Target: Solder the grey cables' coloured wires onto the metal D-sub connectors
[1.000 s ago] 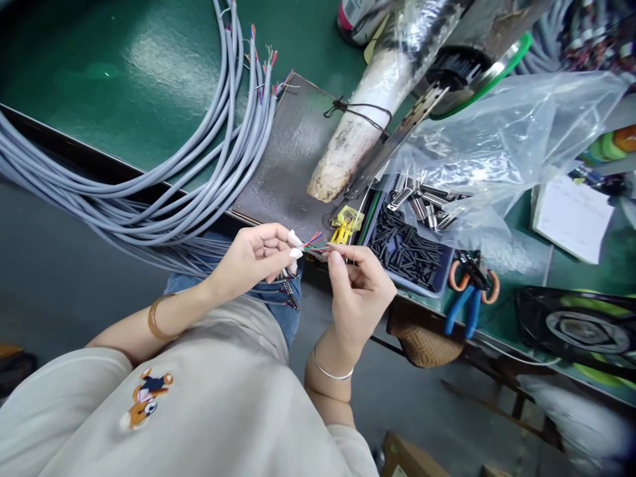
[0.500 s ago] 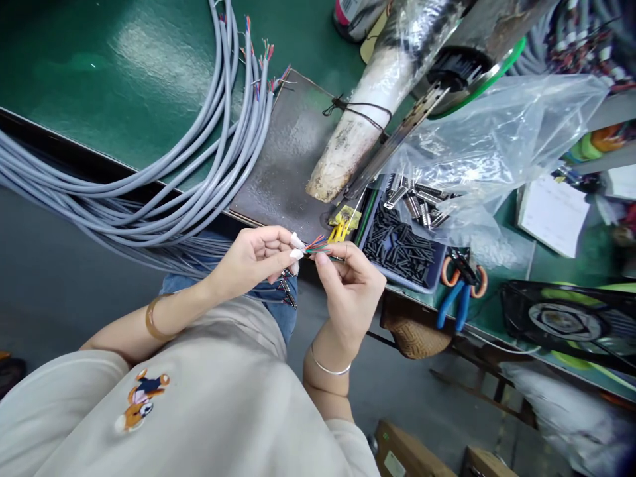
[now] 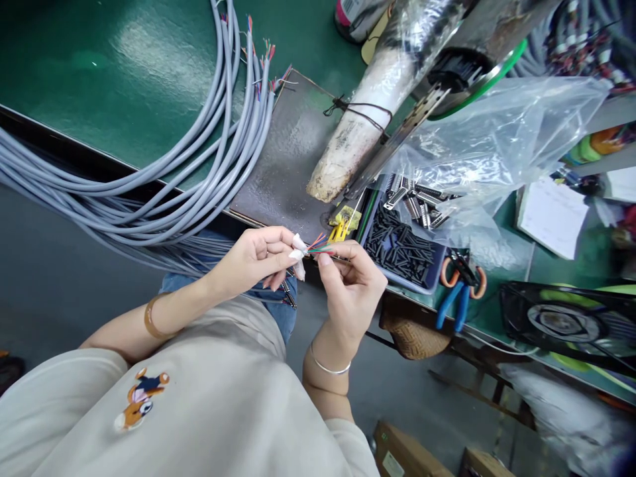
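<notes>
A small fan of thin coloured wires, red, blue and green, spreads between my two hands. My left hand, with white wrapping on its fingertips, pinches the wires where they bunch together. From the other side, my right hand closes thumb and forefinger on the wire ends. Below my left hand, metal connectors lie by my lap. Grey cables with stripped coloured ends curve over the table edge at the left. Just beyond my hands are yellow-handled snips.
A blue bin holds short black tubes and metal connectors. Pliers with blue and orange handles lie to its right. A plastic-wrapped white roll slants above a dark metal plate. A black fan is at far right.
The coloured wires are spread a little differently and have shifted slightly right. My left hand's lower fingers have loosened a bit; both hands stay nearly in place.
</notes>
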Tool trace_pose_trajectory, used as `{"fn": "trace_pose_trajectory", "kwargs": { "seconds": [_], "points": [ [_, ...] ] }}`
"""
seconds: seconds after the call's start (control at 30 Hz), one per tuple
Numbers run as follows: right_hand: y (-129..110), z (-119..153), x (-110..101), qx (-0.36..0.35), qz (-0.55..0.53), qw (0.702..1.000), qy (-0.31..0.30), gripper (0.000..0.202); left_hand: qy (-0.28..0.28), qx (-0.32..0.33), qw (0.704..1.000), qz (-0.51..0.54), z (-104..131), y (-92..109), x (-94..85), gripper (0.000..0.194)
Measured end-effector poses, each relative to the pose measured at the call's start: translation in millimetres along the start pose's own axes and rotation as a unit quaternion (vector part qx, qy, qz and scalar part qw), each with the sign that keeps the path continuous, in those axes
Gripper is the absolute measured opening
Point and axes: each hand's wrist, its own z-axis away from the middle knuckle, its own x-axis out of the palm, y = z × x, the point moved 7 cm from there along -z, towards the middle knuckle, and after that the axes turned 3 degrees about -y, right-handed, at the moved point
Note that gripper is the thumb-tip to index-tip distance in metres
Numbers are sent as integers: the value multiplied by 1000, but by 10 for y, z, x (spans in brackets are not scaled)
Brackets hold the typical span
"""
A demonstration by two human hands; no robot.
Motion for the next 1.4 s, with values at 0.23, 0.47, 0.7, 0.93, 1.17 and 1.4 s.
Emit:
{"fn": "trace_pose_trajectory", "kwargs": {
  "seconds": [0.23, 0.47, 0.7, 0.93, 1.17, 1.4],
  "points": [
    [51, 0, -12, 11, 7, 1000, 4, 8, -3, 1, 1000, -6, 12, -20, 1, 28],
    [39, 9, -9, 1, 1, 1000, -2, 10, -6, 13, 1000, 23, 9, -19, 10, 26],
    [-99, 84, 146, -89, 132, 984, -81, 17, 40, 31, 999, 9, 16, 19, -38, 32],
    [-88, 90, -310, -70, 55, 986, 144, 19, 167, 208, 935, -235, 167, 205, -45, 14],
    [-114, 92, -351, -85, 14, 984, 159, 20, 152, 192, 927, -283, 117, 164, -5, 23],
    [52, 58, -138, -10, 8, 998, 63, 14, -36, -79, 996, 16, -44, -120, 38, 49]
  ]
}}
